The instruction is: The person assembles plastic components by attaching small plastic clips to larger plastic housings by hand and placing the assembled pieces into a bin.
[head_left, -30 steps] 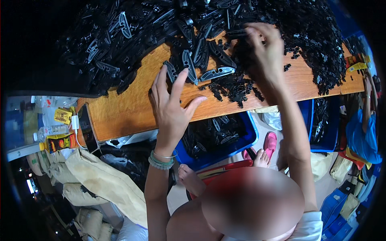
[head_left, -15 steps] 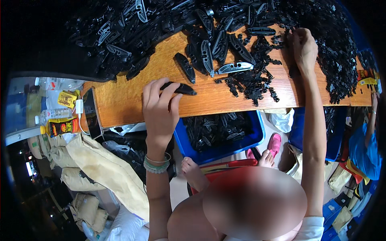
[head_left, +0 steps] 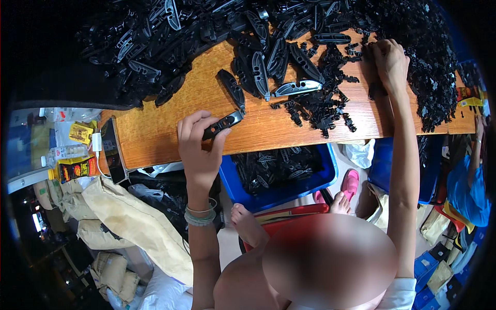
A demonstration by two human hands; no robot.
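Observation:
My left hand (head_left: 199, 147) pinches a long black plastic piece (head_left: 226, 124) with holes in it, near the front edge of the wooden table (head_left: 170, 129). Another black boat-shaped piece (head_left: 232, 88) lies close beyond it, near its tip. Several more such pieces (head_left: 260, 72) lie across the middle, one resting shiny side up (head_left: 297, 88). Over at the right, my right hand (head_left: 391, 63) is closed beside the pile of small black clips (head_left: 434, 67). Its fingertips are turned away, so whatever they hold is hidden. Loose small clips (head_left: 330, 103) are scattered between my hands.
A heap of long black pieces (head_left: 206, 26) covers the table's far side. Below the front edge stands a blue bin (head_left: 330, 178) of black parts, with another blue bin (head_left: 382, 175) at right. A phone (head_left: 114, 150) with a white cable lies left. Someone's blue sleeve (head_left: 467, 191) shows far right.
The long piece in my left hand has been turned, its outer end now pointing up and right with its holes showing. My right hand has stayed nearly in place by the clips.

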